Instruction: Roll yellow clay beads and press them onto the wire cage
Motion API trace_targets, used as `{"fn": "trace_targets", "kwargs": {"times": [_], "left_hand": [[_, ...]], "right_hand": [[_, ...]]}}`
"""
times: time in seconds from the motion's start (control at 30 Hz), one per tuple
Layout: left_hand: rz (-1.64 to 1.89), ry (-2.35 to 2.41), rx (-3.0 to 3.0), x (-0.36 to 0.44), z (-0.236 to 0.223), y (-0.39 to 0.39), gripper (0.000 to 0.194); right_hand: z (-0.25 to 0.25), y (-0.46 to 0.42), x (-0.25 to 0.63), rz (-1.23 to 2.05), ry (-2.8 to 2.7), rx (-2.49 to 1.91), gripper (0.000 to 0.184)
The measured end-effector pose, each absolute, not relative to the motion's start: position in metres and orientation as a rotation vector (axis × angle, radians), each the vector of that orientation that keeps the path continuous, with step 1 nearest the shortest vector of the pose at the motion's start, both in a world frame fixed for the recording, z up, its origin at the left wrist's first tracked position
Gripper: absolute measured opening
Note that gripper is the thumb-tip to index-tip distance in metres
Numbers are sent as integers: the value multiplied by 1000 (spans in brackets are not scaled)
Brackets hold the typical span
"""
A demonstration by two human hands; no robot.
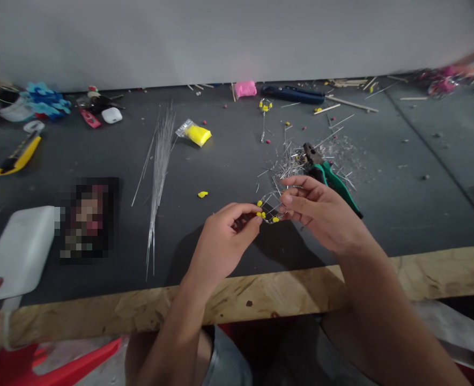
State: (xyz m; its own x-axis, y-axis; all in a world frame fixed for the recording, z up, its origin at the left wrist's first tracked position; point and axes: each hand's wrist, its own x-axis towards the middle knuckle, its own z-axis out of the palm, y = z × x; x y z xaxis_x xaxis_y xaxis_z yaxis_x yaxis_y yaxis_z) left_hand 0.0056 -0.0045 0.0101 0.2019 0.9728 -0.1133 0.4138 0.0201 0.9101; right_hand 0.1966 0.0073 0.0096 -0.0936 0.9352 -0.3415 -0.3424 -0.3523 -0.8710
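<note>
A small frame of thin wires joined by yellow clay beads [269, 210] hangs just above the dark table mat [221, 161] between both hands. My left hand [224, 241] pinches its left side with thumb and fingertips. My right hand [317, 212] pinches its right side, the other fingers curled. Behind my right hand lie green-handled pliers [333, 179] on a heap of cut wire pieces [289, 161].
A bundle of long straight wires [158, 166] lies left of centre, with a yellow clay packet [197, 134] and pink clay [245, 88] further back. A yellow utility knife [17, 155], a white box [17, 252] and blue cutters [293, 95] lie around. The wooden table edge [237, 300] runs in front.
</note>
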Motion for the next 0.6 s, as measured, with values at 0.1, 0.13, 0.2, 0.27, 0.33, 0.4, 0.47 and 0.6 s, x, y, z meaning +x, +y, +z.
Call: {"fn": "trace_targets", "kwargs": {"times": [0.1,0.13,0.2,0.27,0.33,0.4,0.47,0.6], "left_hand": [[786,1344,1534,6,9,-5,14],[794,1337,1528,6,8,-5,14],[808,1332,1520,7,8,-6,13],[819,1337,1519,7,8,-6,13],[829,1342,1521,7,8,-7,12],[838,1341,1521,7,8,-7,12],[847,1335,1517,7,8,-7,13],[860,1325,1520,7,7,-7,12]], "right_hand": [[9,8,197,1639,-767,-1155,29],[9,8,197,1639,-768,-1151,28],[9,7,197,1639,-769,-1138,28],[10,7,197,1631,-771,-1132,28],[10,7,196,1626,-775,-1139,28],[10,7,196,1622,-779,-1145,29],[10,7,196,1624,-780,-1142,29],[11,7,197,1627,-784,-1132,28]]}}
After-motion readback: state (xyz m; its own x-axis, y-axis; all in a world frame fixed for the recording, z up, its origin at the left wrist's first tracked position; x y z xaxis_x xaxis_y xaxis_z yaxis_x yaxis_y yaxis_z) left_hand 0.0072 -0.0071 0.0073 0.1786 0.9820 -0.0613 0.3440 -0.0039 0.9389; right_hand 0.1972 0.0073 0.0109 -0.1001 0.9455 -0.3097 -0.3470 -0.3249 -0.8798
